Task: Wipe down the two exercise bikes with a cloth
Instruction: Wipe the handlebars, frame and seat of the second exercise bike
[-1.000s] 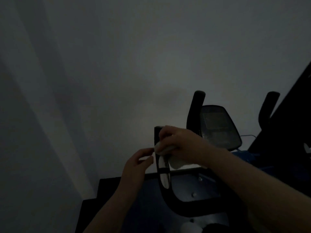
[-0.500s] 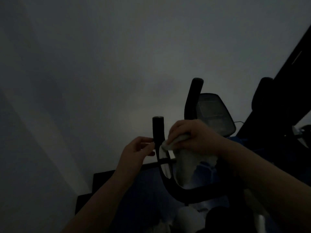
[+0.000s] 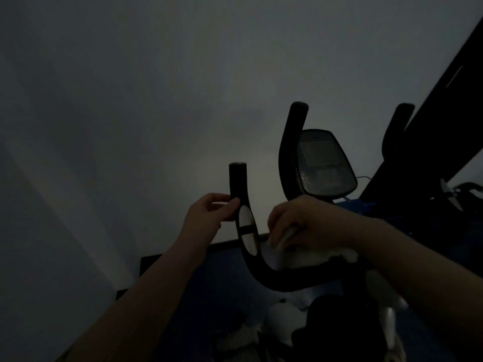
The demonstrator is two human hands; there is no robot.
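Observation:
The room is dim. A black curved handlebar [image 3: 264, 273] of the near exercise bike rises at centre, with a silver pulse sensor [image 3: 247, 231] on its left upright. My left hand [image 3: 209, 215] pinches that upright just beside the sensor. My right hand [image 3: 308, 223] presses a white cloth [image 3: 300, 254] onto the lower curve of the bar, to the right of the sensor. Behind it stand a taller grip [image 3: 294, 142] and the bike's console screen [image 3: 325, 163].
A plain wall fills the left and top. Another dark upright grip [image 3: 397, 129] and a slanted black frame [image 3: 444, 100] stand at the right. Blue floor matting [image 3: 224, 278] lies below, with white bike parts [image 3: 282, 317] near the bottom edge.
My right hand has slid the cloth down from the top of the left upright, past the sensor, to the lower bend of the bar. My left hand stayed on the upright.

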